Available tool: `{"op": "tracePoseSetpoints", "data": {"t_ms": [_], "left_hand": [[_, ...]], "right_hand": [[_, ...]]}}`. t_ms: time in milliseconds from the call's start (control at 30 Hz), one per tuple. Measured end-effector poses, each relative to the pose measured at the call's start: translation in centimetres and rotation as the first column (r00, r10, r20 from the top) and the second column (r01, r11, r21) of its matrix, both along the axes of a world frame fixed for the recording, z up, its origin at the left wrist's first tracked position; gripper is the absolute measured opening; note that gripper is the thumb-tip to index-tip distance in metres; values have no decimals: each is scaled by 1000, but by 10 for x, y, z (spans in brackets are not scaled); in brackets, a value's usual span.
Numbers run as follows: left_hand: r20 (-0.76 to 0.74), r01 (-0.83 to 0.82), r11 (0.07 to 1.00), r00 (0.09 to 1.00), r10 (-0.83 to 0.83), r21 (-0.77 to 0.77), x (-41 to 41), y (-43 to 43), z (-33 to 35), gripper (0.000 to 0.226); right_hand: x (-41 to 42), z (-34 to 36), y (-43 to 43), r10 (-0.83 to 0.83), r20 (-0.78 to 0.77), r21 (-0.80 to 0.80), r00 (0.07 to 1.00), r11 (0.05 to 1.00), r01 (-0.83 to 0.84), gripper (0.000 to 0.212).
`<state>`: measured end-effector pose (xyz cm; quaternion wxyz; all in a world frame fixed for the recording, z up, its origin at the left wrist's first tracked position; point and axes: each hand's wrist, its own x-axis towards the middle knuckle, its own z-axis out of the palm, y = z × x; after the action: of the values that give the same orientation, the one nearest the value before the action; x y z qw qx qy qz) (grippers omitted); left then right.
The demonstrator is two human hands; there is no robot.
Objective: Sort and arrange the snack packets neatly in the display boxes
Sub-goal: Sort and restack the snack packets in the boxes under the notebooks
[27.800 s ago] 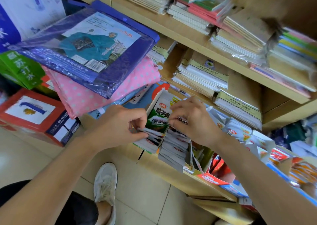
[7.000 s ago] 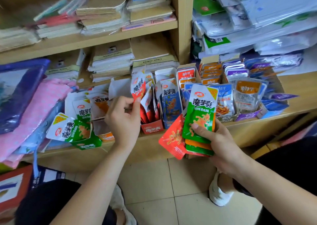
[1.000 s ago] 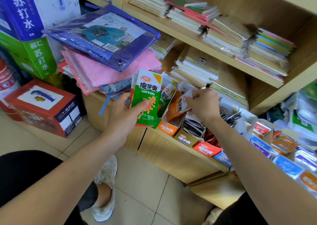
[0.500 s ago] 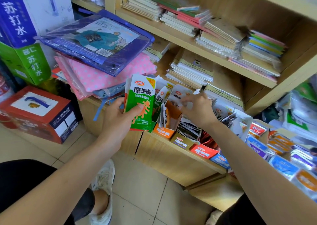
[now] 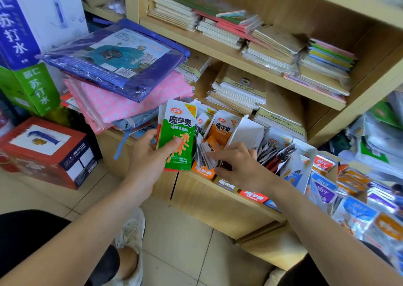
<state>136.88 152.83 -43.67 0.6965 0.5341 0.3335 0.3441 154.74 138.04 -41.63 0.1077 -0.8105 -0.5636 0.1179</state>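
Note:
My left hand (image 5: 150, 154) grips a stack of green snack packets (image 5: 177, 137), held upright in front of the low shelf with the thumb across the front one. My right hand (image 5: 236, 165) reaches into the orange display box (image 5: 204, 171); its fingers pinch the packets (image 5: 207, 152) standing inside. An orange packet (image 5: 223, 128) leans at the back of that box. To the right stand further display boxes: a yellow-fronted one (image 5: 226, 184), a red one (image 5: 253, 196), then blue and orange packets (image 5: 357, 207).
Purple and pink bagged raincoats (image 5: 122, 72) lie stacked on the shelf left of the boxes. Notebook piles (image 5: 239, 91) fill the shelves behind. Cartons (image 5: 43, 150) stand on the tiled floor at left. My shoe (image 5: 130, 237) rests below the shelf edge.
My right hand has dropped from the box's upper back down among the packets at its front. My left hand still holds the green stack, now slightly lower and closer to the box.

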Motion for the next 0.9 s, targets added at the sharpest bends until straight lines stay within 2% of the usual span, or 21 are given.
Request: {"op": "tracePoseSetpoints", "data": {"t_ms": [67, 133, 200, 267, 333, 433, 567, 667, 767, 900], "left_hand": [[36, 33, 999, 999, -34, 22, 0, -3, 3, 20], [69, 87, 995, 994, -90, 38, 1, -7, 6, 21], [86, 165, 985, 982, -169, 49, 3, -12, 6, 29], [84, 228, 969, 968, -235, 92, 5, -18, 5, 41], [66, 248, 960, 964, -258, 130, 9, -25, 4, 52], [41, 280, 948, 956, -289, 155, 13, -29, 1, 60], [59, 302, 947, 949, -310, 111, 17, -31, -1, 39], [53, 274, 957, 959, -280, 96, 20, -35, 1, 24], [80, 215, 971, 972, -223, 101, 23, -34, 3, 25], [112, 63, 980, 990, -85, 190, 24, -21, 10, 19]], "right_hand": [[1, 4, -1, -54, -75, 161, 996, 985, 66, 35], [-6, 13, -1, -100, -283, 341, 954, 919, 197, 29], [-22, 23, -2, -62, -605, 405, 794, 834, 373, 31], [-35, 26, -3, 4, -777, 374, 629, 807, 457, 42], [-44, 20, -4, 36, -806, 371, 591, 810, 455, 49], [-46, 8, -12, 49, -838, 388, 543, 753, 531, 36], [-43, 1, -25, 19, -878, 342, 477, 723, 600, 16], [-40, 3, -29, 6, -900, 318, 437, 695, 645, 14], [-35, 8, -31, 1, -901, 330, 433, 648, 686, 17], [-26, 15, -30, -24, -903, 336, 430, 586, 737, 20]]}}
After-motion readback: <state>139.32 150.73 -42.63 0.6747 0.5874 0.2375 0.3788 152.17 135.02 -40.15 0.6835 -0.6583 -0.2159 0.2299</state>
